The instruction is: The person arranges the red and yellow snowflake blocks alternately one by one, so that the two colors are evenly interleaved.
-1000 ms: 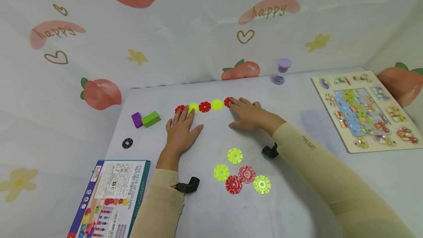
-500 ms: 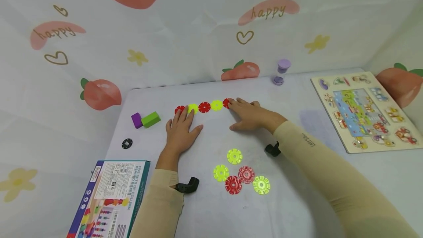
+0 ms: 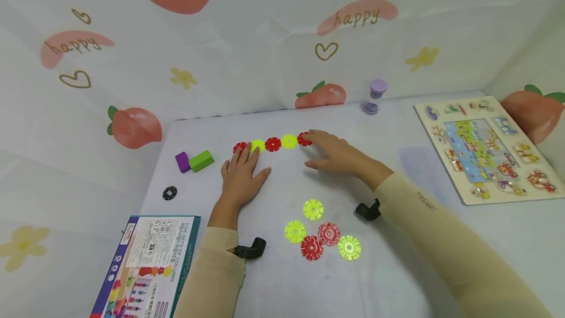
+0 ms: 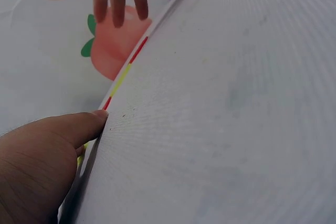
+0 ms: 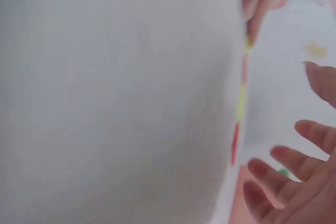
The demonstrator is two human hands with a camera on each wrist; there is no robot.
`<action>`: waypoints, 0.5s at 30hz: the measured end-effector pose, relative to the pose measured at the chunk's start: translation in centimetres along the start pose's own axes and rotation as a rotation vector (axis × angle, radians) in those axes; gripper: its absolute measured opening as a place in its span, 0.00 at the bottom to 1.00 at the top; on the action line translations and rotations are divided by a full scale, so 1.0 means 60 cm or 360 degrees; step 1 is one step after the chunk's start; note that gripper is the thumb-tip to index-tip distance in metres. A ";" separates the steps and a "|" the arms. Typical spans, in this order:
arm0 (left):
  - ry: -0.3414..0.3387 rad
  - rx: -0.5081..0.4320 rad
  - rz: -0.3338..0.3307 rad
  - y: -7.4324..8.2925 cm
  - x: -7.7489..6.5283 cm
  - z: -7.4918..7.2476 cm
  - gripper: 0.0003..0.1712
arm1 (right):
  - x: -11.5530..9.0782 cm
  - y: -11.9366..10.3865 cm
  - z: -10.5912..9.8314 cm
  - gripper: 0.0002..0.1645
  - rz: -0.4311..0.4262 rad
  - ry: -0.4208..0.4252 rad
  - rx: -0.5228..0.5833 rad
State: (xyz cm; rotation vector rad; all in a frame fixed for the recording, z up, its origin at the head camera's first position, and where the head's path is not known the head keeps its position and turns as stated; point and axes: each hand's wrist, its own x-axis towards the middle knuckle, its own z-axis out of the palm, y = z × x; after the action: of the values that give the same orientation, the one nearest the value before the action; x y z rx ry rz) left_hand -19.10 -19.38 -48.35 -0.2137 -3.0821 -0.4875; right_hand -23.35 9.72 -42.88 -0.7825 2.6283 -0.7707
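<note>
Red and yellow discs [image 3: 272,144] form a row on the bench [image 3: 273,200]; the left hand [image 3: 241,178] touches its left end and the right hand [image 3: 340,155] hovers by its right, fingers spread on both.

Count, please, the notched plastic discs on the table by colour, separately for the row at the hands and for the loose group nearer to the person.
Red row discs: 3
Yellow-green row discs: 2
Red loose-group discs: 2
Yellow-green loose-group discs: 3
Total: 10
</note>
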 end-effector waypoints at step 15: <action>0.0016 0.0004 -0.0001 0.000 0.001 0.007 0.46 | -0.154 -0.024 0.106 0.29 -0.0218 0.0017 0.0252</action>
State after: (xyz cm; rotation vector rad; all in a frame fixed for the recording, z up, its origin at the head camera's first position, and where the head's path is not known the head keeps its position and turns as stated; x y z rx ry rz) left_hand -19.17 -19.23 -48.74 -0.2093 -3.0733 -0.4830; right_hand -12.61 11.39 -46.12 -0.9216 2.5051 -1.0085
